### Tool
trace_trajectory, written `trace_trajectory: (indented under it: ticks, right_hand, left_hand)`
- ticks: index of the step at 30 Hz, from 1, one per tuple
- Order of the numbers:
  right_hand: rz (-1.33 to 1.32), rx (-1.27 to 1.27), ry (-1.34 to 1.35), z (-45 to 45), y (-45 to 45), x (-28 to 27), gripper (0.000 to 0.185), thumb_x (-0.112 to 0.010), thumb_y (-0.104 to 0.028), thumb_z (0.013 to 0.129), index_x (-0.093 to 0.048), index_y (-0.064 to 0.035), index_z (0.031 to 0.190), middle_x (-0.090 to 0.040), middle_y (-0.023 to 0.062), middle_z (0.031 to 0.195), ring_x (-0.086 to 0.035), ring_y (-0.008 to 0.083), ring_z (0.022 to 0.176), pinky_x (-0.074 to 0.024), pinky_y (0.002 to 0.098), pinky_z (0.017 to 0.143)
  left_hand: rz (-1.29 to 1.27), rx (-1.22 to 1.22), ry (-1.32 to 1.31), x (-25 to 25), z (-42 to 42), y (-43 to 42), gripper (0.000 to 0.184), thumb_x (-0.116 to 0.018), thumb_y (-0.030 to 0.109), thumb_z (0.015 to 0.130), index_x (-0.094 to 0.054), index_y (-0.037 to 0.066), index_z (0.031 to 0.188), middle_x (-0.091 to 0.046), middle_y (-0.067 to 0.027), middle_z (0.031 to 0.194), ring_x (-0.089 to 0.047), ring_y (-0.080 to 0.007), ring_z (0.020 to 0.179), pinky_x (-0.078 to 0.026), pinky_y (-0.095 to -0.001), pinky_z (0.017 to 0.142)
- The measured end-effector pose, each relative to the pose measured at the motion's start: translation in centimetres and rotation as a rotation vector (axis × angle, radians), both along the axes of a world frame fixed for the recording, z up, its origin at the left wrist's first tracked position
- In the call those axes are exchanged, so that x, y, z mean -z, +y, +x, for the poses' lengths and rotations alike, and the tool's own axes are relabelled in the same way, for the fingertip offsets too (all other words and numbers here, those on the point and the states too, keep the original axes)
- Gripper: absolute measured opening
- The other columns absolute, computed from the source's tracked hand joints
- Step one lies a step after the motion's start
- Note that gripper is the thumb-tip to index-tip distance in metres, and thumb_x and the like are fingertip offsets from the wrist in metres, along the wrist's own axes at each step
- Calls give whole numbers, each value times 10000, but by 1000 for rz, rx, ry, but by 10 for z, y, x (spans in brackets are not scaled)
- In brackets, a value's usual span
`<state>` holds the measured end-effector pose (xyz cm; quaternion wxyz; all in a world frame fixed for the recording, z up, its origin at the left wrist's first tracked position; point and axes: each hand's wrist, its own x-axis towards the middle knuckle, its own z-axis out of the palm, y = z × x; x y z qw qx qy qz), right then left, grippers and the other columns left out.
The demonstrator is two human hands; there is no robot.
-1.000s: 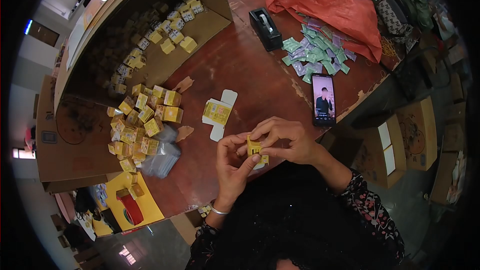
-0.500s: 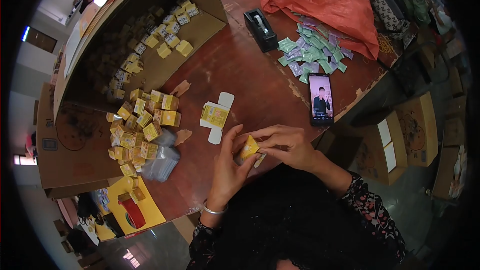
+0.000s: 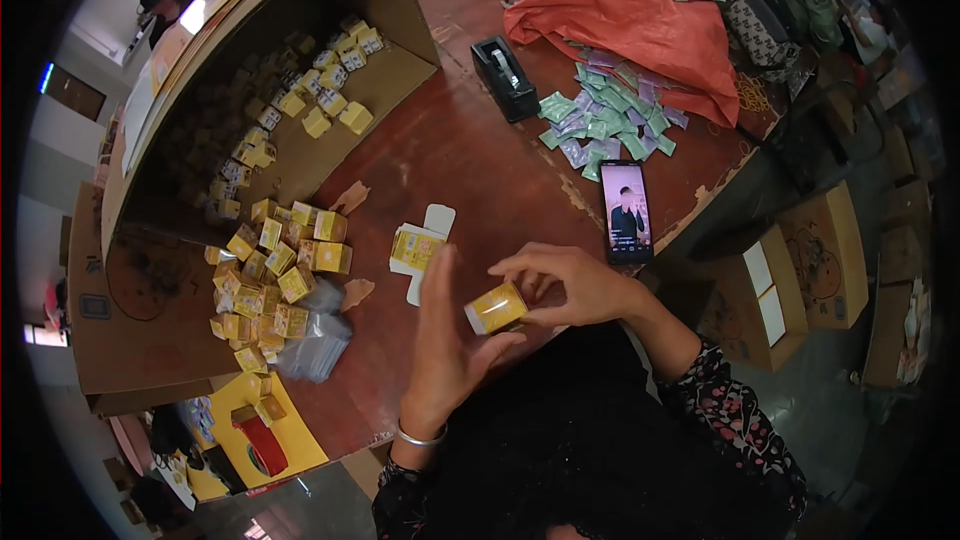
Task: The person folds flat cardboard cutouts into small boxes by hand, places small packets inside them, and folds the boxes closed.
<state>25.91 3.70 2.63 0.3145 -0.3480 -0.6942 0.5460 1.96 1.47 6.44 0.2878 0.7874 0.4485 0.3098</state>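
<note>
My right hand (image 3: pixel 570 285) pinches a small yellow box (image 3: pixel 497 309) by its right end, above the table's near edge. To the left of the box, my left hand (image 3: pixel 445 345) is open, fingers pointing up and thumb stretched out below the box. Just beyond my left fingers lies a flat, unfolded yellow-and-white carton (image 3: pixel 415 249) with white flaps. Farther left, a pile of yellow boxes (image 3: pixel 285 252) rests beside clear plastic bags (image 3: pixel 318 335).
A large cardboard box (image 3: pixel 385 90) on its side holds many small yellow boxes. Toward the back are a black tape dispenser (image 3: pixel 504 78), green and purple sachets (image 3: pixel 610 110), and a red plastic bag (image 3: pixel 640 30). A phone (image 3: pixel 626 210) lies near the right edge.
My left hand has let go of the yellow box and opened away to its left. The box has turned from pointing upward to lying on its side in my right hand.
</note>
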Motion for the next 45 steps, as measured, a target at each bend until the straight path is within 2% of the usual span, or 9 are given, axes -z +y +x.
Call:
trace_trajectory:
  ticks: [3,6,10,14,20,30,34,36,45]
  right_hand:
    - [-270,192,336,-5,-4,8,611,-777,-52,875,-520,-31,1429,-588,74,1286,-651,151,1107,-581,330,919]
    - [-295,201,494,-28,-7,25,577,-780,-59,881,-531,-23,1400,-582,70,1290,-655,172,1124,-569,343,944]
    - [-339,1,261,-16,12,2,520,-827,-136,867,-596,-25,1320,-651,83,1286,-677,191,1113,-551,377,970]
    - [368,749,-583,67,118,38,380,-763,-208,890,-697,-61,1235,-753,133,1124,-721,304,1026,-553,410,909]
    - [375,576,-919,115,204,71,385,-748,-209,893,-705,-142,1270,-618,116,1369,-546,338,1297,-465,429,1061]
    - [452,367,-766,76,150,62,135,-791,-192,806,-758,-123,918,-686,80,1008,-654,303,1001,-532,435,840]
    - [305,150,-559,68,140,50,142,-787,-193,814,-744,-95,907,-687,80,957,-679,295,895,-527,416,796]
    - [367,361,-632,67,139,42,144,-788,-190,822,-735,-79,895,-675,79,921,-682,286,902,-531,414,786]
    - [358,82,-797,24,92,45,326,-846,-149,782,-695,-94,1066,-641,107,1063,-673,334,976,-526,455,805]
  left_hand:
    - [-64,-243,-513,4,-7,0,1215,-968,210,667,-231,-4,1609,-372,-233,1607,-408,-353,1472,-327,-490,1215]
    - [-579,-213,-904,27,-1,-9,968,-866,29,798,-294,-23,1578,-549,-187,1481,-576,-262,1322,-481,-406,1102]
    - [-509,-163,-878,41,-3,-4,702,-776,-9,888,-423,-41,1495,-633,-154,1391,-638,-210,1225,-510,-349,1057]
    - [-545,-136,-849,42,-16,-5,636,-749,-13,911,-449,-33,1471,-657,-129,1332,-642,-200,1208,-516,-343,1039]
    - [-655,-140,-763,55,-15,-11,564,-733,2,933,-484,0,1439,-686,-74,1203,-649,-157,1126,-535,-320,967]
    - [-655,-131,-720,55,-7,-10,616,-742,-24,910,-462,12,1457,-651,-94,1270,-648,-197,1169,-554,-341,975]
    - [-668,-125,-723,57,-7,-12,689,-739,-55,896,-409,7,1498,-609,-108,1324,-639,-218,1196,-558,-367,1005]
    - [-661,-161,-761,54,-6,-14,698,-742,-52,896,-397,11,1500,-609,-104,1308,-639,-215,1188,-560,-364,999]
    - [-633,-190,-747,56,-11,-19,654,-751,-42,899,-427,28,1463,-611,-91,1289,-641,-185,1160,-574,-324,943]
